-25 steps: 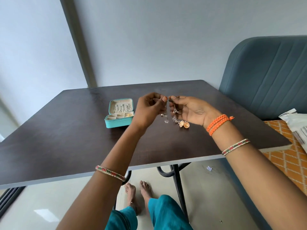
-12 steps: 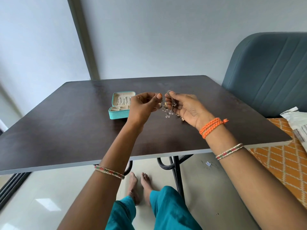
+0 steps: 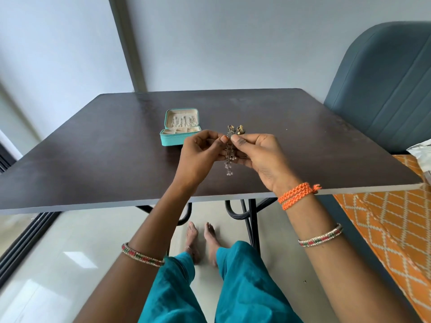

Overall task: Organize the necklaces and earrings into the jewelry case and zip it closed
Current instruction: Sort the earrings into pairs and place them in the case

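Note:
A teal jewelry case (image 3: 173,139) lies open on the dark table (image 3: 93,164), its cream lid raised with several pieces hanging inside and small compartments below. In front of it, above the table, my left hand (image 3: 200,155) and my right hand (image 3: 256,157) meet fingertip to fingertip. Between them they pinch a pair of long dangling earrings (image 3: 229,159) with gold tops and pale beaded strands hanging down. The hands sit just right of and nearer than the case.
A blue-grey padded chair (image 3: 382,89) stands at the table's right. An orange patterned cloth (image 3: 396,229) and a white packet (image 3: 422,150) lie at the right edge. The table's black legs (image 3: 251,220) and my feet are below.
Both hands have drawn closer to me and together. The earrings now hang straight between the fingertips, and the round orange pieces seen a second ago are out of sight.

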